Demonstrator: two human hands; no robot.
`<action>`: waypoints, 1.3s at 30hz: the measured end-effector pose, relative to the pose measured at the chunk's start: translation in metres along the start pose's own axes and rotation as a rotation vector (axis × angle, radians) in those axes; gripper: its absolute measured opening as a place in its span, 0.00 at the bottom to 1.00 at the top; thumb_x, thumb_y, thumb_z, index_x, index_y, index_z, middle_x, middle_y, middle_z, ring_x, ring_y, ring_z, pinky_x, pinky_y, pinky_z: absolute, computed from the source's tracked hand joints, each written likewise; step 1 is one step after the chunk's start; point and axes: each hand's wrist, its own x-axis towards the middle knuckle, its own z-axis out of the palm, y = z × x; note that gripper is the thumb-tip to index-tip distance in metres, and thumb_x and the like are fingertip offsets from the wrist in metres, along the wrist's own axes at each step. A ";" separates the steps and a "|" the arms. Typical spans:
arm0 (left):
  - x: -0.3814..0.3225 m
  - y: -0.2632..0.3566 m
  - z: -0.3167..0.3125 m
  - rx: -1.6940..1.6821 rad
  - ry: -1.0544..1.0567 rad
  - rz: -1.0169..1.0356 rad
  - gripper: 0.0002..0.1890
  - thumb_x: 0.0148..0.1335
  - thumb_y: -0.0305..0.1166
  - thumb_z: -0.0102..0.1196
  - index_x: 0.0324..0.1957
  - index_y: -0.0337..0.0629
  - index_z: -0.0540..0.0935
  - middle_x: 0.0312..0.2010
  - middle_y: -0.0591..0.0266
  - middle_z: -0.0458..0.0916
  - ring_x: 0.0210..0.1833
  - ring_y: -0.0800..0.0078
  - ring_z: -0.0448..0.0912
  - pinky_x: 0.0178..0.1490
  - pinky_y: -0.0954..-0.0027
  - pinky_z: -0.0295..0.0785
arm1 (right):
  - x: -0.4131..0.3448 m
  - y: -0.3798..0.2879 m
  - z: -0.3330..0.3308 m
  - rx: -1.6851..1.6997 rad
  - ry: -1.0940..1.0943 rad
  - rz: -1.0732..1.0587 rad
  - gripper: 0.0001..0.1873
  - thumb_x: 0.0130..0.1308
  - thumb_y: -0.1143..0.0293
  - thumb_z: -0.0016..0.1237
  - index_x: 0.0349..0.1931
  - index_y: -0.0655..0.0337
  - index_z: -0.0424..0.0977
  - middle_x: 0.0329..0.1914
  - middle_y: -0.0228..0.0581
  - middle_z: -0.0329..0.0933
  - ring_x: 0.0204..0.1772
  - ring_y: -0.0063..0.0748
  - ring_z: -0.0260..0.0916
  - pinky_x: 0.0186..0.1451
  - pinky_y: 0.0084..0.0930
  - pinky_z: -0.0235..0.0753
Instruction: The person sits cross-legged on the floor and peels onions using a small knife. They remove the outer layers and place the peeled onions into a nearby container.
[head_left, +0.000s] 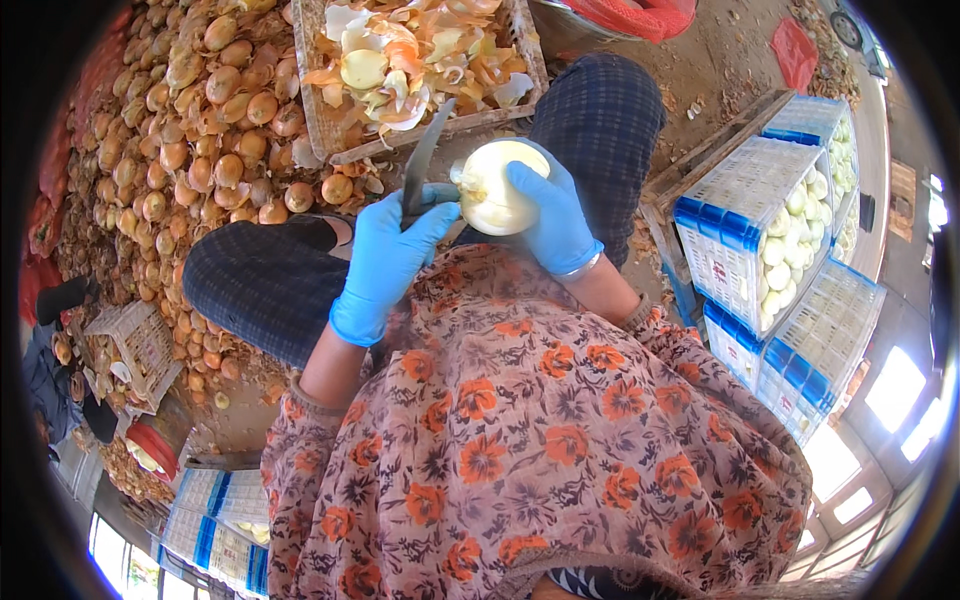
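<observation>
My left hand (394, 251), in a blue glove, grips a small knife (426, 161) with its blade pointing up and away from me. A peeled, pale onion (500, 191) rests in my gloved right hand (559, 206), its stem end turned toward the knife hand. The left thumb tip is close to the onion; whether they touch I cannot tell. Just beyond the hands is a worn crate (424, 145) full of loose onion skins (442, 52), with a pale onion piece (364, 69) lying on top.
Unpeeled onions (225, 169) spread in a large heap at left. Stacked white-and-blue plastic crates (720, 247) at right hold peeled onions (787, 247). A metal basin with a red mesh bag (645, 16) stands at top. At far left are another crate (139, 352) and part of a person (49, 382).
</observation>
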 end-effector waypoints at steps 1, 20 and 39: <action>0.001 0.001 0.004 0.023 0.014 0.005 0.14 0.63 0.30 0.58 0.49 0.33 0.80 0.23 0.72 0.76 0.21 0.90 0.68 0.25 0.84 0.64 | 0.000 0.000 0.001 -0.058 -0.005 -0.047 0.23 0.62 0.69 0.56 0.55 0.67 0.68 0.50 0.43 0.75 0.53 0.32 0.74 0.56 0.28 0.75; 0.001 0.017 0.001 -0.367 -0.129 -0.181 0.07 0.58 0.28 0.60 0.33 0.38 0.76 0.17 0.72 0.69 0.14 0.84 0.63 0.19 0.80 0.57 | 0.006 0.011 -0.013 -0.091 -0.061 -0.011 0.21 0.61 0.68 0.56 0.53 0.67 0.71 0.48 0.41 0.77 0.51 0.31 0.74 0.56 0.29 0.75; -0.012 -0.007 -0.041 0.793 -0.238 0.424 0.10 0.62 0.32 0.57 0.39 0.34 0.80 0.28 0.47 0.79 0.27 0.53 0.78 0.31 0.65 0.72 | 0.006 0.002 -0.012 0.323 -0.102 0.246 0.28 0.65 0.53 0.44 0.57 0.68 0.65 0.48 0.53 0.75 0.48 0.45 0.76 0.52 0.37 0.78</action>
